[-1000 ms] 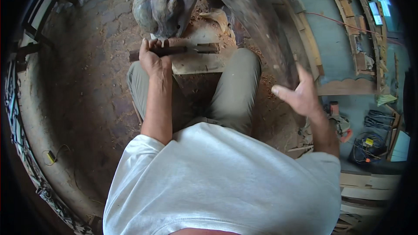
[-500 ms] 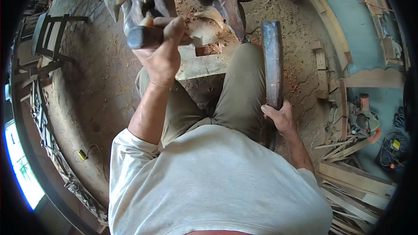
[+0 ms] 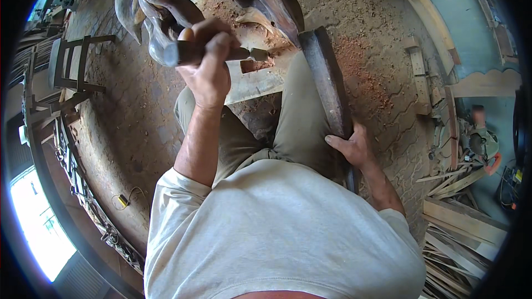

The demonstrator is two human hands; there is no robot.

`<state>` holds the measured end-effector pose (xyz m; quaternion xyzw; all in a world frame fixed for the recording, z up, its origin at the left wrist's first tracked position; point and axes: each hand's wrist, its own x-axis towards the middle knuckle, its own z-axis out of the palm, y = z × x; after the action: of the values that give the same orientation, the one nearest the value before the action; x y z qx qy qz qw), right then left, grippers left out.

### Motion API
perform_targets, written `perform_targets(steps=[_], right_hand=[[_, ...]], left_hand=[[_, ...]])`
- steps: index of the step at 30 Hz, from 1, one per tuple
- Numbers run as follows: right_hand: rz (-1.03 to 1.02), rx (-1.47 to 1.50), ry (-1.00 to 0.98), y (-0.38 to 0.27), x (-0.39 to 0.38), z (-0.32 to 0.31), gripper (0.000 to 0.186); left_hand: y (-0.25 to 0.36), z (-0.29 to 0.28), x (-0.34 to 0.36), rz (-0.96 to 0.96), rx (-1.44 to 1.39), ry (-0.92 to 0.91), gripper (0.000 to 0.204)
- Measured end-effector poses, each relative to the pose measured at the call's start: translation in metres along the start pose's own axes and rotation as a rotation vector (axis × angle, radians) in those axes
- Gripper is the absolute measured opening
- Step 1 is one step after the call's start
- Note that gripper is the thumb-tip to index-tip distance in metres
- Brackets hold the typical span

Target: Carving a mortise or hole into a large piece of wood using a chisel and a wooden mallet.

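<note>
My left hand point(image 3: 208, 72) is closed around the dark handle of a chisel point(image 3: 256, 54), whose metal blade points right. Beneath the blade is a pale wooden board point(image 3: 249, 89) with a rectangular cut-out holding reddish chips; I cannot tell whether the blade touches it. A small yellowish rounded end point(image 3: 187, 35) sticks out beside this hand, its kind unclear. At the right, my right hand point(image 3: 353, 145) grips the lower part of a long, dark, squared wooden club point(image 3: 324, 75). The club slants up and left over my right thigh, its top end apart from the chisel.
A smooth, twisting dark wooden piece point(image 3: 166, 8) stands just beyond the board. Wood chips point(image 3: 366, 69) litter the paved floor. Wood strips point(image 3: 454, 260) and a power saw point(image 3: 481, 143) are at the right; a small wooden frame point(image 3: 77, 66) stands at the left.
The club's top end has tilted left, toward the chisel. The chisel's blade, mostly hidden before, now shows above the cut-out. My view has shifted slightly.
</note>
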<state>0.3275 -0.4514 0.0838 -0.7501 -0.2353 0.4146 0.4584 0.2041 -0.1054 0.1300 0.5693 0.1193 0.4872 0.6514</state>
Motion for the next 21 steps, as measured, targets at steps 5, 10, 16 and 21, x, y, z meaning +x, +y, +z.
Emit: perform_targets(steps=[5,10,16,21], right_hand=[[0.004,-0.020,0.012,-0.005,0.003,0.004,0.044],[-0.047,0.020,0.071,-0.001,0.001,-0.002,0.048],[-0.049,-0.046,0.087,-0.009,-0.003,-0.007,0.048],[-0.018,-0.040,0.052,-0.029,-0.004,-0.019,0.044]], left_hand=[[0.007,0.003,-0.005,-0.154,0.000,-0.183,0.029],[0.020,0.017,0.005,-0.212,0.191,-0.251,0.005],[0.007,0.019,0.010,-0.193,0.147,-0.243,0.012],[0.007,0.035,0.014,-0.205,0.256,-0.244,0.007]])
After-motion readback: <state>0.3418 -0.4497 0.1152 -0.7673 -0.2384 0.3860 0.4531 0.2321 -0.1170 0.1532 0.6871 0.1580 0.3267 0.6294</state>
